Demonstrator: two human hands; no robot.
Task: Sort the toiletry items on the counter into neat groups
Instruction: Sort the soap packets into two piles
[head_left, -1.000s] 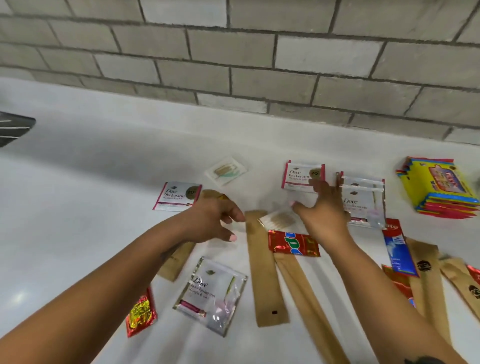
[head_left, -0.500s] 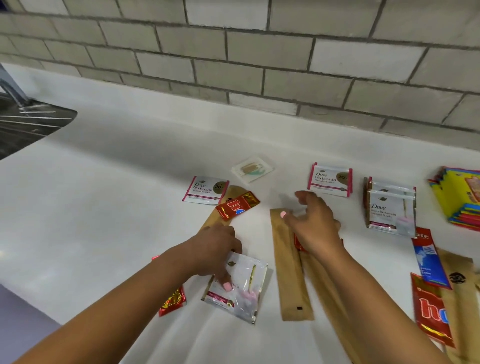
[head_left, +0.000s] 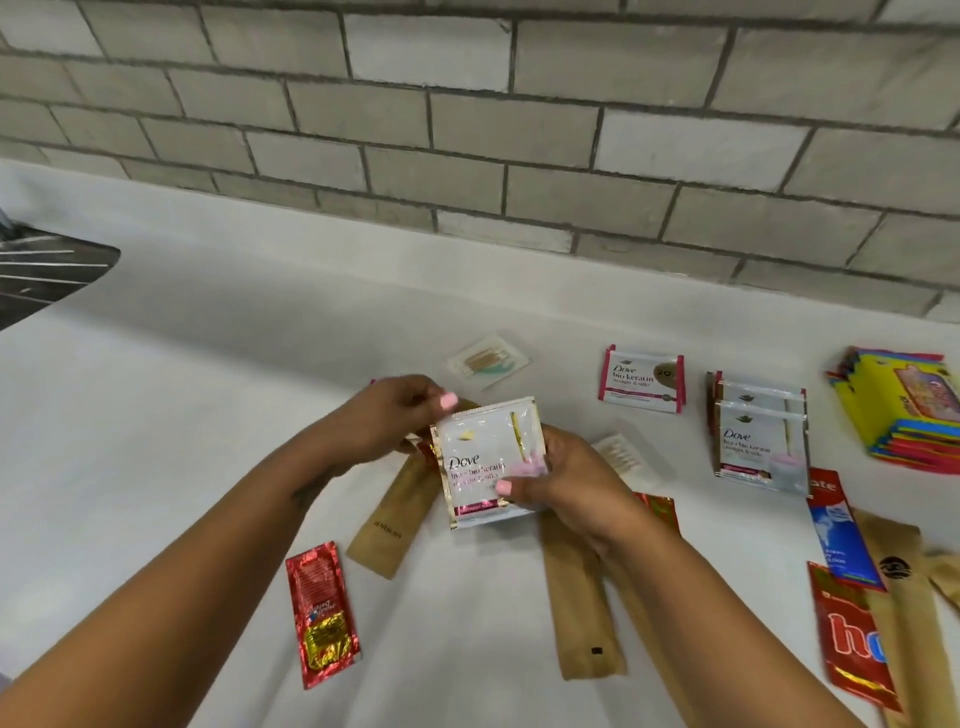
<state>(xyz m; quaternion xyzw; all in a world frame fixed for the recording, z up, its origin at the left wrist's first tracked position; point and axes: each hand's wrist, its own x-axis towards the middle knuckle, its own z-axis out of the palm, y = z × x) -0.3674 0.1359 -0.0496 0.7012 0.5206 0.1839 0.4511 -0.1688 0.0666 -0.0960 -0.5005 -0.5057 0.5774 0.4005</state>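
Observation:
A white Dove sachet (head_left: 480, 462) is lifted above the counter, held between both hands. My left hand (head_left: 387, 423) pinches its top left corner. My right hand (head_left: 566, 483) grips its right edge, thumb on the front. A small stack of matching Dove sachets (head_left: 758, 431) stands at the right, with a pink-edged Dove sachet (head_left: 641, 379) lying beside it. Brown paper sleeves (head_left: 584, 608) lie below my hands. A red sachet (head_left: 322, 613) rests at the lower left.
A clear packet of cotton buds (head_left: 488, 359) lies near the back. A yellow packet stack (head_left: 904, 405) sits far right. Toothpaste sachets (head_left: 839, 540), a red sachet (head_left: 852, 644) and more brown sleeves (head_left: 896, 597) crowd the right edge. A sink (head_left: 47, 270) is at the far left.
My left hand picked the Dove sachet up off the counter and raised it. My right hand left the brown sleeves and took hold of the sachet's right edge.

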